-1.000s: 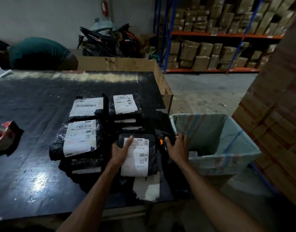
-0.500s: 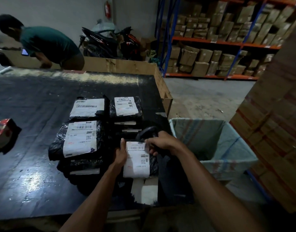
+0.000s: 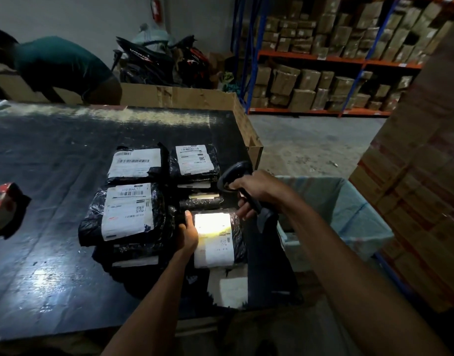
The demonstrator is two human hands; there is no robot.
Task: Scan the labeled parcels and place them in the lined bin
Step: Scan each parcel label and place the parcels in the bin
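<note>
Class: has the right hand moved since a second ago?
Yes. The right hand rose from beside the bin and now holds the scanner over the parcel.

Scanner (image 3: 237, 179) now lifted in right hand (image 3: 256, 191), its light newly bright on the parcel label (image 3: 213, 235).

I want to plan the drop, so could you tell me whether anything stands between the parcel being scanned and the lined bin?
Nothing visible does: the parcel lies by the table's right edge, the lined bin open just beyond it.
</note>
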